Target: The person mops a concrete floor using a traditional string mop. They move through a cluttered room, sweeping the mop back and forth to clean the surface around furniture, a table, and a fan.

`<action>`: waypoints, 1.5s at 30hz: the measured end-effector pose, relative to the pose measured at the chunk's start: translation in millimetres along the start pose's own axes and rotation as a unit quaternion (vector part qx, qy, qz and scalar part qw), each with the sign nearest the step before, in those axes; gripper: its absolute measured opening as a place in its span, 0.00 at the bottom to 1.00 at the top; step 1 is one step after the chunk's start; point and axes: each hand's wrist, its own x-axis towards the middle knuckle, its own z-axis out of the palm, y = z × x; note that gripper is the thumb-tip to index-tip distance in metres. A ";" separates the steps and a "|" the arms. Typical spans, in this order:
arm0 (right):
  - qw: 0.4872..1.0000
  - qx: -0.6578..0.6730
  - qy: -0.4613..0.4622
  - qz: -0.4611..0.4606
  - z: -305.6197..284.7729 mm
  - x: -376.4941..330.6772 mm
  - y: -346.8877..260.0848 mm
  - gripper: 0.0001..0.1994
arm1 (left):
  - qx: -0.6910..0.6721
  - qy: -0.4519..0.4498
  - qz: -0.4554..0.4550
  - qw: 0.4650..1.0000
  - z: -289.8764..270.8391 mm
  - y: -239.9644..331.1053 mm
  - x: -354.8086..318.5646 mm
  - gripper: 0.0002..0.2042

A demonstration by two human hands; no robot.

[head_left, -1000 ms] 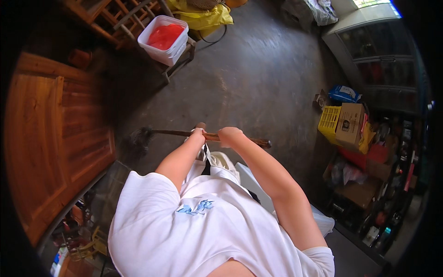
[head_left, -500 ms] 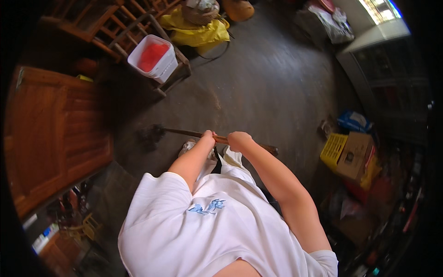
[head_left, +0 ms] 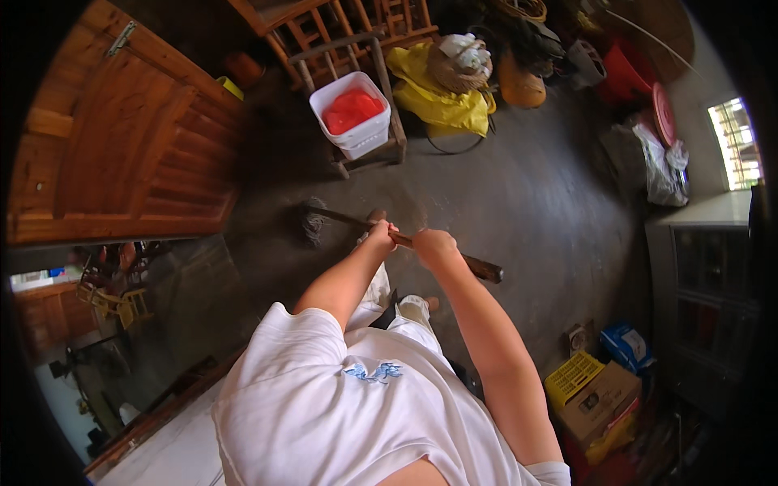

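Observation:
Both my hands grip the wooden handle of a mop (head_left: 339,216). My left hand (head_left: 381,236) is wrapped round the handle lower down, closer to the mop head. Higher up, my right hand (head_left: 435,243) closes on it, and the thick dark end of the handle sticks out beyond to the right. The grey stringy mop head (head_left: 313,223) rests on the dark floor (head_left: 502,194) at the left, in front of the wooden door. My feet are just below the handle, partly hidden by my arms and white clothes.
A wooden door (head_left: 138,138) stands at the left. Ahead, a white bucket (head_left: 366,136) with red contents sits on a wooden chair (head_left: 395,121), beside a yellow bag (head_left: 421,97). At right are a cardboard box (head_left: 596,402), a yellow crate (head_left: 574,377) and a dark cabinet (head_left: 705,300).
My view has turned to the left, so the door, chair and boxes sit differently. The mop head shows more sharply now. Both hands keep their hold on the handle.

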 end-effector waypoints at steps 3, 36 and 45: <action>0.999 0.013 0.034 -0.026 -8.4 57.5 -8.4 0.11 | -0.026 0.005 0.005 1.000 10.4 57.3 15.4 0.05; 0.800 -0.430 0.366 -0.203 -287.5 489.4 -86.4 0.16 | 0.485 0.229 0.648 0.540 145.2 314.3 -77.5 0.23; 0.752 -0.306 0.309 -0.495 -206.3 345.6 -114.2 0.32 | 0.388 0.312 0.567 0.656 38.9 140.6 -126.1 0.22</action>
